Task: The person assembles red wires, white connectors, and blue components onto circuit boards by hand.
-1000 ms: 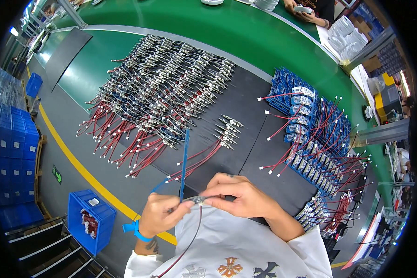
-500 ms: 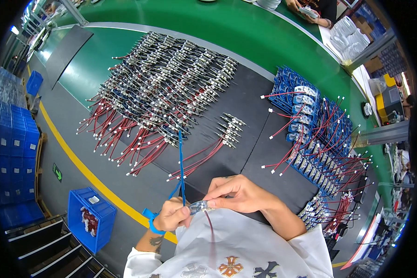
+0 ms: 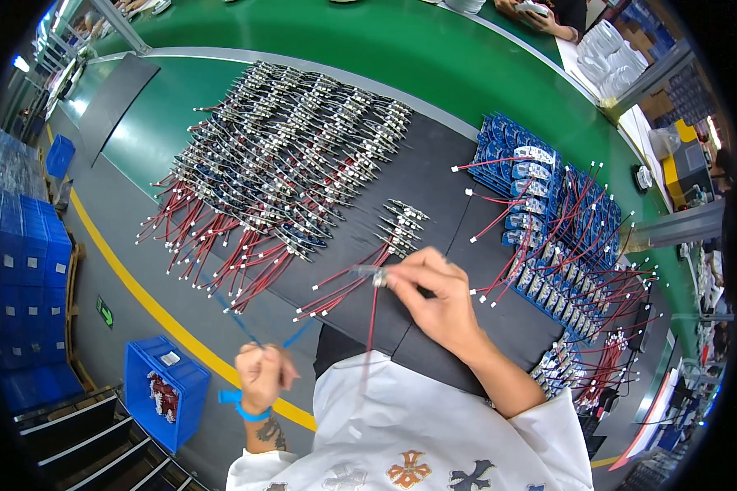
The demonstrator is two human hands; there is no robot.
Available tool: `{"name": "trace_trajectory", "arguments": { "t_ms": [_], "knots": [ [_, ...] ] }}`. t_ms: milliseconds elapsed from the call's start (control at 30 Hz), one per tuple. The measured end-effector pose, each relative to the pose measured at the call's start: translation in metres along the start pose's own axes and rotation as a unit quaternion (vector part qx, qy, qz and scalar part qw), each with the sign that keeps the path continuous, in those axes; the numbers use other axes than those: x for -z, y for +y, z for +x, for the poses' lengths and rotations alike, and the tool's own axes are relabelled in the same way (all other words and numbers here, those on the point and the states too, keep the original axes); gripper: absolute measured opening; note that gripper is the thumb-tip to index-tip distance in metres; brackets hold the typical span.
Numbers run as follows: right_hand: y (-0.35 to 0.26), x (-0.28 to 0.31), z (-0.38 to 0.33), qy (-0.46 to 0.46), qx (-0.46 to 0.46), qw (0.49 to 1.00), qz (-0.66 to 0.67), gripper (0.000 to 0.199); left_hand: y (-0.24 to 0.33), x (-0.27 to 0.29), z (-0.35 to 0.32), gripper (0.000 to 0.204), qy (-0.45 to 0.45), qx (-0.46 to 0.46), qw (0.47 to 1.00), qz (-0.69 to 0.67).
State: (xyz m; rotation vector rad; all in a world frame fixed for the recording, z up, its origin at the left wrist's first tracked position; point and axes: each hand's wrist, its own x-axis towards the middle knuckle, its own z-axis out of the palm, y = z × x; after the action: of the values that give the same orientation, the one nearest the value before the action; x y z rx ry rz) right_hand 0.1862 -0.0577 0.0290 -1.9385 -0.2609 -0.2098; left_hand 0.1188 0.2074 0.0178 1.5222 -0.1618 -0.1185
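My right hand [image 3: 440,307] is closed in a pinch on a small circuit board [image 3: 368,271], smeared by motion, with red wires [image 3: 373,323] hanging down from it. It hovers over the black mat, close to a small group of wired boards [image 3: 403,227]. Lower left, my left hand [image 3: 264,375] is closed around thin blue strips [image 3: 300,334], partly blurred. A blue band [image 3: 252,412] circles the left wrist. Beyond both hands, a large array of wired boards [image 3: 303,147] lies in slanting rows, red leads toward me.
Blue board panels [image 3: 540,192] with red leads are stacked at right on the black mat [image 3: 422,184]. A blue bin [image 3: 190,393] holding red-wired parts stands at lower left, near blue crates [image 3: 20,278]. Across the green bench [image 3: 368,33], another person's hands [image 3: 540,18] hold a white item.
The board has left my left hand; my right hand has carried it forward over the mat. My left hand has drawn back down and left, its blue strips swinging left.
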Motion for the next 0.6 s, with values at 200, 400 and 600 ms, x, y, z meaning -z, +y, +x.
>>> {"name": "trace_trajectory", "arguments": {
  "t_ms": [200, 400, 600],
  "knots": [
    [0.021, -0.009, -0.002, 0.056, 0.06, 0.984, -0.156, 0.022, 0.034, -0.014, 0.019, 0.04, 0.028, -0.041, 0.972, 0.228],
    [-0.033, -0.001, -0.028, -0.085, -0.089, 0.976, 0.179, 0.023, 0.025, -0.079, 0.047, 0.036, -0.175, -0.12, 0.91, 0.357],
    [-0.031, 0.033, -0.059, -0.044, -0.052, 0.99, -0.123, 0.02, 0.035, -0.075, 0.062, 0.022, -0.221, -0.035, 0.899, 0.377]
  ]
}}
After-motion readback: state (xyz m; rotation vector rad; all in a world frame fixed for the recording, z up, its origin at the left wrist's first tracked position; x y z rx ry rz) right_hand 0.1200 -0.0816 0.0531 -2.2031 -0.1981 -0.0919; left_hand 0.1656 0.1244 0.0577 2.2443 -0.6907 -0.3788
